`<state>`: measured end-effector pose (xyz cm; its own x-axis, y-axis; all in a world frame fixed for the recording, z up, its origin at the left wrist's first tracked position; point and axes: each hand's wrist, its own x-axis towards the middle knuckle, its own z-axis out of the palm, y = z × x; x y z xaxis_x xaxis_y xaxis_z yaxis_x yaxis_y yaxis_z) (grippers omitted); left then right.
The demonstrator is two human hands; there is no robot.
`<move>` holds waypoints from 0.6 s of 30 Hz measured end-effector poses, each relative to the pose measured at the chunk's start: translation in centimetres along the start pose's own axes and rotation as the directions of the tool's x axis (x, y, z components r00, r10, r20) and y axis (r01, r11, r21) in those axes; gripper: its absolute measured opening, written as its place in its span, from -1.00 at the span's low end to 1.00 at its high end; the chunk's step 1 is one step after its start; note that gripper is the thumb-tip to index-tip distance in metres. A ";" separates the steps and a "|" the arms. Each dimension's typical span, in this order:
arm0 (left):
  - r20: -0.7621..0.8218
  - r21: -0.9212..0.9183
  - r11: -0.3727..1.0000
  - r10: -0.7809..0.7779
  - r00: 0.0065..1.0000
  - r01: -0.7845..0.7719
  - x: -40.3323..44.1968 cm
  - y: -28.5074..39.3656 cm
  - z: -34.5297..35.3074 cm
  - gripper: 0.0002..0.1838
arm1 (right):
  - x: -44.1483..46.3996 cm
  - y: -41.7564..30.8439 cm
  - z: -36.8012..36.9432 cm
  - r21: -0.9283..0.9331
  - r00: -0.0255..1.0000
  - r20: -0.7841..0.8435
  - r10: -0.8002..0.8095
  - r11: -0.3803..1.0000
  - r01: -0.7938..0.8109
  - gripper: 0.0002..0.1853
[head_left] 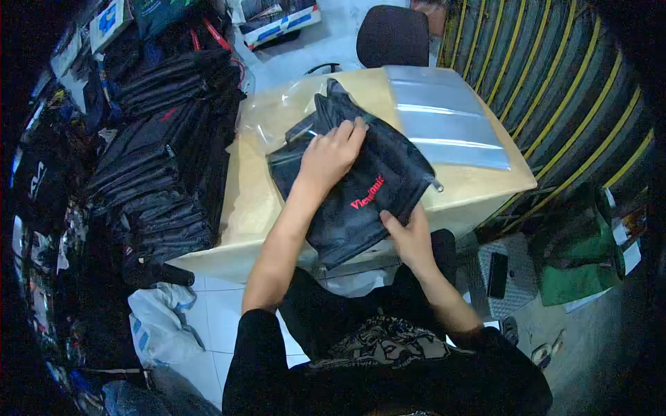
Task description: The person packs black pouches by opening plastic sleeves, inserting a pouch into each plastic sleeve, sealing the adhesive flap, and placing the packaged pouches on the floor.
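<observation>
A black fabric bag [388,156] with red lettering lies tilted over the near part of the table, its lower edge reaching past the table's front. My left hand [336,149] is on the bag's upper part, fingers bent and closed on the fabric beside a strap or folded flap; the fingertips are partly hidden. With the thumb on top and the other fingers underneath, my right hand [413,239] grips the bag's near right edge. A small metal-looking tip, perhaps a zipper pull, sticks out at the bag's right corner.
A tall stack of black bags [152,159] stands left of the pale table [239,201]. Clear plastic sleeves [444,118] lie at the table's right, crumpled clear plastic [267,114] at its left. Beyond are a dark chair [393,36] and yellow-striped rolls [555,76]. A green bag [576,270] sits lower right.
</observation>
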<state>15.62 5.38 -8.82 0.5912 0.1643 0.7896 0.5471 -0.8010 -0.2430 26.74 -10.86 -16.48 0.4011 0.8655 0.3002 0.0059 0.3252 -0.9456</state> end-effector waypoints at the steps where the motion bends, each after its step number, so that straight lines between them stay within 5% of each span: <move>1: -0.009 -0.014 1.000 0.013 1.000 -0.013 0.8 -0.5 -0.7 -0.79 | 0.3 -0.4 -0.1 -0.273 0.991 0.051 -0.123 0.953 0.133 -0.41; 6: -0.102 -0.234 0.970 0.038 0.994 -0.061 3.7 -0.8 -5.0 -0.87 | 2.0 -6.0 1.9 -0.595 0.969 0.155 -0.193 0.765 0.247 -0.24; 7: -0.101 -0.262 0.963 0.039 0.994 -0.064 3.7 -0.4 -5.6 -0.88 | 2.8 -6.8 1.8 -0.642 0.975 0.212 -0.072 0.741 0.195 -0.20; 12: -0.080 -0.336 0.941 -0.060 0.995 0.030 4.2 0.7 -8.0 -0.89 | 5.8 -6.3 2.4 -0.797 0.886 0.307 -0.347 0.414 0.439 -0.51; 15: -0.110 -0.255 0.967 -0.017 0.994 -0.012 4.4 2.7 -7.1 -0.86 | 9.1 -7.1 2.6 -0.588 0.960 0.211 0.182 0.808 -0.023 -0.75; 18: -0.029 -0.204 0.977 0.063 0.998 -0.068 3.7 3.7 -6.2 -0.72 | 10.3 -4.0 1.7 0.023 0.968 0.206 0.141 0.989 -0.148 -0.71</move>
<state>16.15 -0.59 -3.31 0.6069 0.0967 0.7889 0.3736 -0.9108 -0.1757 29.27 -2.64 -9.42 0.2009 0.9623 0.1834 -0.0745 0.2017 -0.9766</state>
